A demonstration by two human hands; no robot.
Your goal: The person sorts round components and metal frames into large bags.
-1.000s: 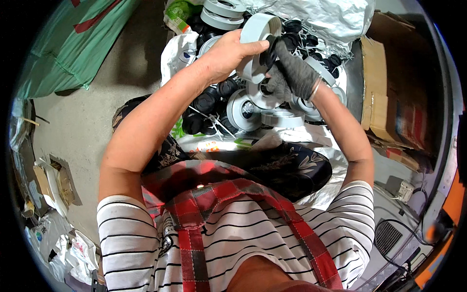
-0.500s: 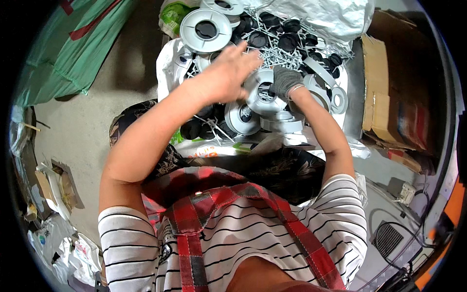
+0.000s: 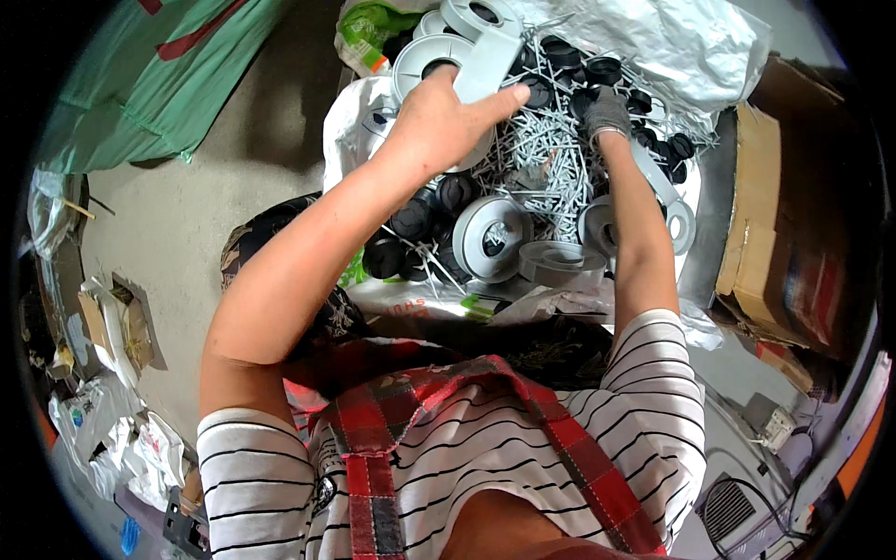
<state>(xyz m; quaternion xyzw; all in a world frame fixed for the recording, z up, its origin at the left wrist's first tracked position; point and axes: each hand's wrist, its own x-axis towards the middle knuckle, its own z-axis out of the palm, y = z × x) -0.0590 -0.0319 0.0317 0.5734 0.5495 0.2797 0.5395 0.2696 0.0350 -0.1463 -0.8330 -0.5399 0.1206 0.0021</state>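
My left hand [image 3: 434, 121] grips a light grey plastic flanged ring [image 3: 489, 65], tilted on edge with its thumb stretched out to the right. Behind it lie more grey rings, among them a wide one [image 3: 408, 67] with a dark centre. My right hand [image 3: 609, 116], in a dark grey glove, reaches into black round plastic caps [image 3: 603, 70] at the far side of the pile. Its fingertips blend with the caps, so whether it holds one is hidden. Between my hands spreads a heap of silvery, nail-like pins [image 3: 546, 149].
A two-step grey ring [image 3: 493, 240] and a flat grey ring [image 3: 558, 261] lie at the pile's near edge. White plastic sheeting [image 3: 695, 42] surrounds the heap. An open cardboard box [image 3: 749, 201] stands on the right, and green cloth [image 3: 135, 89] hangs at the left.
My left hand went from open and spread to holding a grey ring, farther away. My right hand left the near grey ring and moved away from me to the black caps. The view shifted.
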